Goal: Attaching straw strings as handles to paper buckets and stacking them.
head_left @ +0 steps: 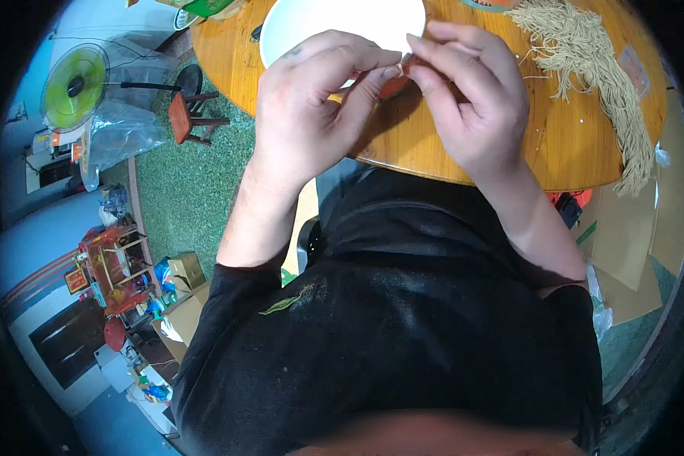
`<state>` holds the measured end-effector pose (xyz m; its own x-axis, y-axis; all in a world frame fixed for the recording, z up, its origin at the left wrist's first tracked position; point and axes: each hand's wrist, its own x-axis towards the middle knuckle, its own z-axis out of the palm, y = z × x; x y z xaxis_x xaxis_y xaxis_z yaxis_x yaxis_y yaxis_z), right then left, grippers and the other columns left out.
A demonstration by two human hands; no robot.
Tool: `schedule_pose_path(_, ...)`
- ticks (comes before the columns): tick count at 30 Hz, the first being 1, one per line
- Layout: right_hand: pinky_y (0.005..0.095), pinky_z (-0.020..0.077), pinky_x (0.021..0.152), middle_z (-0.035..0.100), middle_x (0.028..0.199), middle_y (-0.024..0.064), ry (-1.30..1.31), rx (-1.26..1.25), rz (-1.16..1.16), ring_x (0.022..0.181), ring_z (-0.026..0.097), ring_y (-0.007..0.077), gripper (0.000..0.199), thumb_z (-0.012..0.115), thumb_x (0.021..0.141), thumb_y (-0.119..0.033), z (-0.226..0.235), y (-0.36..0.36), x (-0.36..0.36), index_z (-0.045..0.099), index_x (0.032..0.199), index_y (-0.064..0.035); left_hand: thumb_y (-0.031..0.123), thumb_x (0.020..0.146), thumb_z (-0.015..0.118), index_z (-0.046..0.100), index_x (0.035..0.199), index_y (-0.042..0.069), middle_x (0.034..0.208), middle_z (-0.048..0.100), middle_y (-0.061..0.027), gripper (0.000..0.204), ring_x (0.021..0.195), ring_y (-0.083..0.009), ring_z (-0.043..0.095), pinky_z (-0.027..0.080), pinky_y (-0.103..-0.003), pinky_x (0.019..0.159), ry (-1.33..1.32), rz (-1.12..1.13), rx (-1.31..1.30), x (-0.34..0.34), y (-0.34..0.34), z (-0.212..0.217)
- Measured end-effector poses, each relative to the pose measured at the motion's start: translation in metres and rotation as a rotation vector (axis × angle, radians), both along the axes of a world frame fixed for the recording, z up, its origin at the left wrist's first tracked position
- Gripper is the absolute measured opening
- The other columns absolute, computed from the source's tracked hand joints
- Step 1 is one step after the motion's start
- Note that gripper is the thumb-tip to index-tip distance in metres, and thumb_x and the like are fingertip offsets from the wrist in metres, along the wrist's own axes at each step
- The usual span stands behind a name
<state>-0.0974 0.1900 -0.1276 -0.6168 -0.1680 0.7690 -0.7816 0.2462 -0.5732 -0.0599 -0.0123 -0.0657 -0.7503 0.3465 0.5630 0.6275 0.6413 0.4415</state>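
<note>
Above the near part of the round wooden table, my left hand (311,106) pinches with thumb and forefinger at a tiny pale thing (400,69), too small to name. My right hand (475,95) meets it there, its thumb and fingertips drawn together close by; whatever they grip is hidden. Behind the hands stands a large white bowl (349,19), brightly lit and partly covered by the left hand. Something reddish (394,87) shows between the hands, mostly out of sight. To the right of my right hand lies a long bundle of beige cord-like strands (574,57).
The wooden table (570,148) carries a few small white bits. A green bag (209,6) is at its far left edge. On the green floor stand a small wooden stool (190,118) and a fan (76,86). Cardboard (623,228) lies at the right.
</note>
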Motion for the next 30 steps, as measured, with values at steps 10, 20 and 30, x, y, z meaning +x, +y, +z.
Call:
schedule_pose_path(10, 0.041, 0.0559, 0.078, 0.067, 0.105, 0.0171, 0.547, -0.475, 0.199, 0.091, 0.069, 0.0355, 0.013, 0.076, 0.09, -0.002, 0.001, -0.035, -0.048, 0.069, 0.101, -0.0013, -0.003, 0.087, 0.081, 0.08, 0.101, 0.005, 0.098, 0.078, -0.0093, 0.016, 0.09, -0.0245, 0.077, 0.063, -0.032, 0.074, 0.087, 0.005, -0.015, 0.0, -0.002, 0.0)
schedule_pose_path(20, 0.0441, 0.0552, 0.077, 0.064, 0.105, 0.0167, -0.008, 0.314, 0.044, 0.091, 0.068, 0.0373, 0.009, 0.071, 0.095, -0.005, 0.059, 0.005, -0.01, 0.065, 0.101, -0.0021, -0.011, 0.07, 0.076, 0.075, 0.1, 0.005, 0.115, 0.072, -0.0123, 0.034, 0.104, -0.0321, 0.071, 0.058, -0.041, 0.086, 0.166, 0.021, -0.121, 0.022, -0.011, -0.018)
schedule_pose_path(30, 0.0429, 0.0553, 0.074, 0.063, 0.108, 0.0139, 0.227, 0.077, 0.208, 0.087, 0.068, 0.0341, 0.01, 0.071, 0.096, -0.006, 0.019, -0.014, -0.045, 0.066, 0.104, -0.0038, -0.005, 0.082, 0.079, 0.077, 0.098, 0.004, 0.115, 0.073, -0.0132, 0.018, 0.103, -0.0303, 0.074, 0.06, -0.041, 0.086, -0.07, -0.047, -0.118, 0.023, -0.004, 0.011)
